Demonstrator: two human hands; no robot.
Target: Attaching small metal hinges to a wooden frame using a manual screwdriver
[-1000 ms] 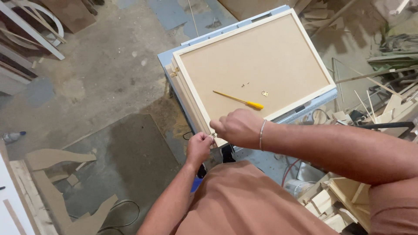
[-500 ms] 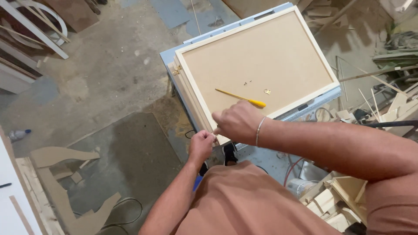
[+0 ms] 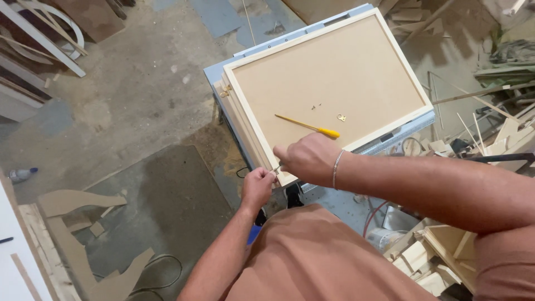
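Both hands at the framed board (image 3: 329, 78) — dusty concrete floor (image 3: 128, 111).

board (image 3: 334, 78): I see plain tan
frame (image 3: 405, 62): cream edge
screwdriver (image 3: 308, 126): yellow
shirt (image 3: 317, 262): my rust-brown
bracelet (image 3: 335, 169): silver

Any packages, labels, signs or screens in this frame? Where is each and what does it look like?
Plastic bottle: lying on the concrete floor at far left; clear body, blue cap; any label too small to tell.
No signs, screens or other packages show, neither on the framed panel nor around it.
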